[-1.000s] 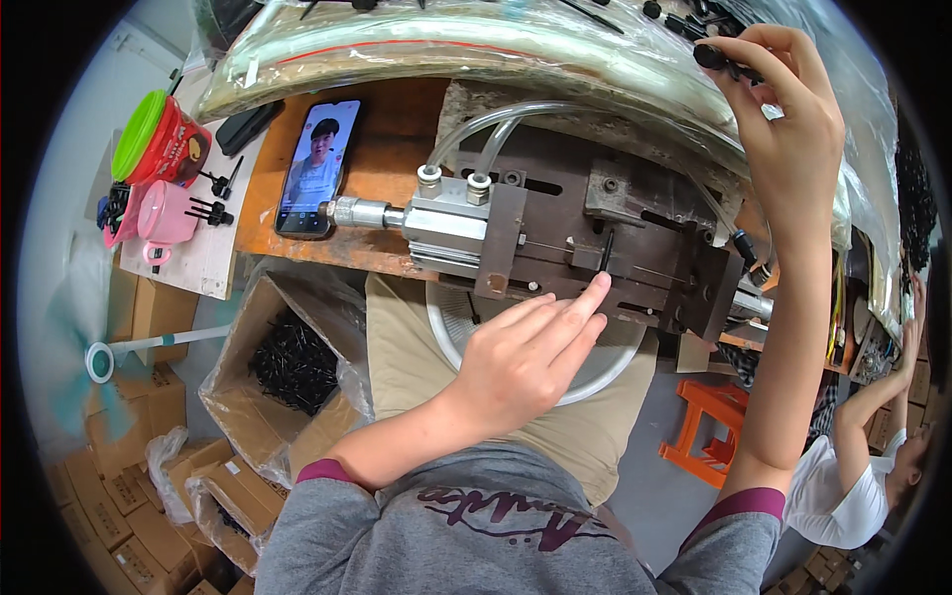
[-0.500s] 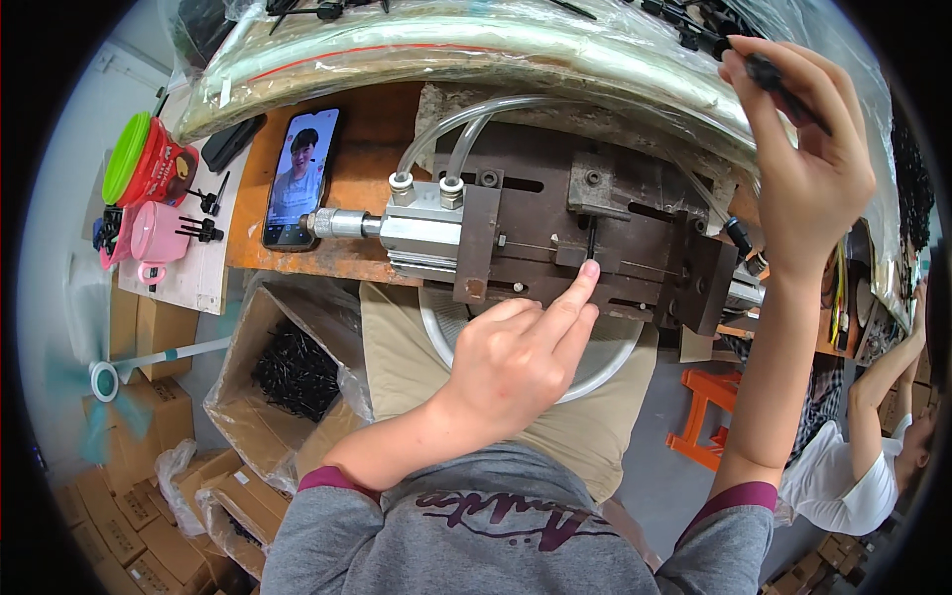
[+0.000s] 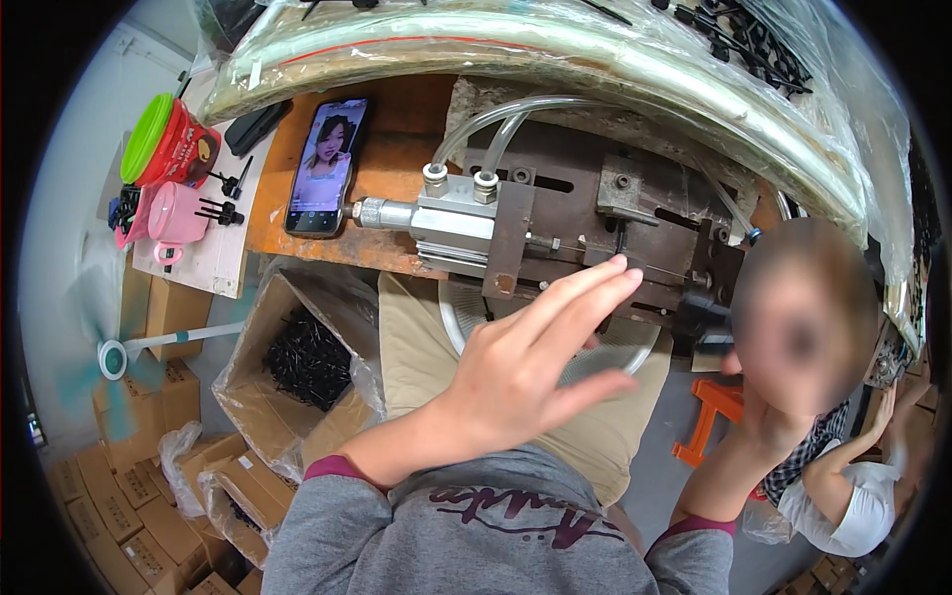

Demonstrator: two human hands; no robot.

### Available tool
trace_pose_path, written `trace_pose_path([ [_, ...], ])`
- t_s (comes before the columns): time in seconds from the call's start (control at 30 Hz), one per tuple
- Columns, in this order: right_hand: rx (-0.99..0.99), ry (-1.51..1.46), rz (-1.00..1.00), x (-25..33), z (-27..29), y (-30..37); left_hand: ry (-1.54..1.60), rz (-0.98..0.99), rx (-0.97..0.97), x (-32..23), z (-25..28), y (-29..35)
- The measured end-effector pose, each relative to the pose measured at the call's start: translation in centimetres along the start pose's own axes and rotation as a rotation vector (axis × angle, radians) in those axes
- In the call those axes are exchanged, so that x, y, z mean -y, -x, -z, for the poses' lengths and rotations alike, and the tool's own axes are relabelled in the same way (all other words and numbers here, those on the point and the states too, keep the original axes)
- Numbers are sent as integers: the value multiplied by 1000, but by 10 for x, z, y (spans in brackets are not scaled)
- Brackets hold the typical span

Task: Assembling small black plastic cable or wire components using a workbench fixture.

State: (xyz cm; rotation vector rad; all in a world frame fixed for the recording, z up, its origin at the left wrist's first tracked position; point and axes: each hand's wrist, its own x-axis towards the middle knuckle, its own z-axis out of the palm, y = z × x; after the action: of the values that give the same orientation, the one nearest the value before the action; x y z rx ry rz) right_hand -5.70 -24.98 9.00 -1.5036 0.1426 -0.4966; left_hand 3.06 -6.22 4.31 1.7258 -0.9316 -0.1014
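Note:
My left hand (image 3: 531,347) reaches over a dark metal clamping fixture (image 3: 555,213), fingers stretched out and thumb apart. Its fingertips are beside a thin black pin (image 3: 622,238) standing at the middle of the fixture; whether they touch it I cannot tell. My right hand (image 3: 773,421) is at the fixture's right end, its fingers mostly hidden behind a blurred patch. A black piece (image 3: 702,315) shows just left of that patch; whether my right hand holds it is unclear. A silver pneumatic cylinder (image 3: 451,233) with two clear hoses is fixed to the fixture's left side.
A phone (image 3: 325,169) lies left of the cylinder, near a pink cup (image 3: 178,213) and a red tub with a green lid (image 3: 164,144). An open carton (image 3: 248,387) of black parts stands below. More black parts (image 3: 749,45) lie on plastic sheeting. Another person (image 3: 843,486) sits at right.
My right hand has come down from the upper right, where it held a black plastic part, to the fixture's right end. My left hand's fingers have spread. The phone's picture differs.

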Motion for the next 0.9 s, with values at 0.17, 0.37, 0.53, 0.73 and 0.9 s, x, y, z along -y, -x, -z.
trace_pose_path([
  [0.17,135,-85,-215,-14,-9,20,140,-227,119,-2,14,7],
  [0.37,131,-394,-316,-25,-11,28,206,-190,207,-6,20,13],
  [0.53,67,-476,-342,-23,-5,30,294,-104,250,-7,24,18],
  [0.73,-205,-437,-152,-29,12,38,306,-106,202,-1,27,19],
  [0.9,-298,-309,-69,-34,9,45,-112,-158,35,10,3,19],
])
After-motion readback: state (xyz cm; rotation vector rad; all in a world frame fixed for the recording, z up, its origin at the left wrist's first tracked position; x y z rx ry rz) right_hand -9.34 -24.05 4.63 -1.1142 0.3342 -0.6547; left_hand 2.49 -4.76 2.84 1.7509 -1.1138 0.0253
